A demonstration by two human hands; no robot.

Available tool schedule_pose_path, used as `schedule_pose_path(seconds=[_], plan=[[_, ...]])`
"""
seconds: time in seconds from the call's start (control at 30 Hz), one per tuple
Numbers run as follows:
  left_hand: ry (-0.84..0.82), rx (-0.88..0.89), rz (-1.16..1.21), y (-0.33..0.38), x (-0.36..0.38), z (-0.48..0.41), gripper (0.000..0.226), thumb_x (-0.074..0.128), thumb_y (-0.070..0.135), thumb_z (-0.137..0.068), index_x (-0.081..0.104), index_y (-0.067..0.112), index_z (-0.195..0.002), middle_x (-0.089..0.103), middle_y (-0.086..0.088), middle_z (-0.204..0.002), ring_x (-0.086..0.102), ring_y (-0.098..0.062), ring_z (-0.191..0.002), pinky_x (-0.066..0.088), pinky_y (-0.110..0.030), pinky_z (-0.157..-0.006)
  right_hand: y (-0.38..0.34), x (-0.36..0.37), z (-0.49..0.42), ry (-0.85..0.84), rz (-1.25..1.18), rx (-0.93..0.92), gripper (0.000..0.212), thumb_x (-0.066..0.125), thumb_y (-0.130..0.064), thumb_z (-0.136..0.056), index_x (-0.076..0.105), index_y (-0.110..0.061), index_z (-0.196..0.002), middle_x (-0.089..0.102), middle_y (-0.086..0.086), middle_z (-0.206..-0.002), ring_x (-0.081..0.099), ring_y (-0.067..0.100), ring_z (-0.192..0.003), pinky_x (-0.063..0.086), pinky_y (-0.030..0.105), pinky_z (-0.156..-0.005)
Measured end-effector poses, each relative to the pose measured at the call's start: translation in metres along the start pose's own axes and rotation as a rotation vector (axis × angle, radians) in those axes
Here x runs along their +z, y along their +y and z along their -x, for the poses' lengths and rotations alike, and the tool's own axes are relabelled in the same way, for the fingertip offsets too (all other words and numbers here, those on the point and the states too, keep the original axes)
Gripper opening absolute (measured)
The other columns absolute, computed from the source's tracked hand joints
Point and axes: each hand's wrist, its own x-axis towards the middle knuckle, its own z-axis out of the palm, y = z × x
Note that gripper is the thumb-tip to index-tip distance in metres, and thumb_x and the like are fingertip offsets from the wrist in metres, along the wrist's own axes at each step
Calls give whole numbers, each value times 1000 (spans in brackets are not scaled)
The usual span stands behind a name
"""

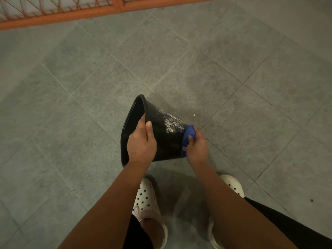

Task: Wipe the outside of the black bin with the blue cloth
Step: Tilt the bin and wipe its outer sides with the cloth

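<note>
The black bin is tipped on its side above the floor, its open mouth facing left and its narrow base to the right. White specks and smears cover part of its upper wall. My left hand grips the rim, thumb on the outside wall and fingers inside the mouth. My right hand holds the bunched blue cloth against the bin's base end. The bin's underside is hidden.
Grey tiled floor spreads all around. An orange metal grille frame runs along the top edge. My feet in white perforated clogs stand just below the bin. A small white crumb lies right of the bin.
</note>
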Motion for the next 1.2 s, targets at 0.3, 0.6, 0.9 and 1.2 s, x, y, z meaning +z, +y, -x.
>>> schedule_pose_path(seconds=[0.3, 0.6, 0.9, 1.2], plan=[[-20, 3, 39, -2, 0, 0, 42, 30, 35, -100, 46, 19, -135, 60, 8, -101, 56, -3, -92, 48, -25, -84, -10, 7, 7, 8, 86, -169, 41, 44, -8, -94, 45, -12, -135, 36, 9, -146, 40, 26, -129, 25, 26, -109], [17, -7, 37, -8, 0, -2, 41, 32, 34, -100, 47, 18, -135, 60, 6, -99, 59, -10, -95, 51, -31, -83, -19, 13, 25, 60, 109, -165, 42, 48, -6, -91, 47, -11, -132, 38, 13, -143, 45, 29, -124, 37, 40, -105], [54, 14, 54, -12, -1, -2, 40, 32, 33, -100, 49, 16, -133, 61, 5, -99, 59, -10, -92, 50, -30, -81, -17, 3, 0, -19, 164, -79, 41, 44, -9, -93, 45, -14, -134, 40, 11, -140, 47, 27, -120, 37, 38, -105], [32, 56, 11, -10, 1, 0, 51, 27, 45, -95, 48, 19, -134, 65, 3, -91, 61, -9, -82, 55, -34, -75, -17, 10, 13, 47, 201, -284, 50, 54, 7, -82, 49, -8, -130, 44, 17, -138, 49, 30, -120, 34, 26, -100]])
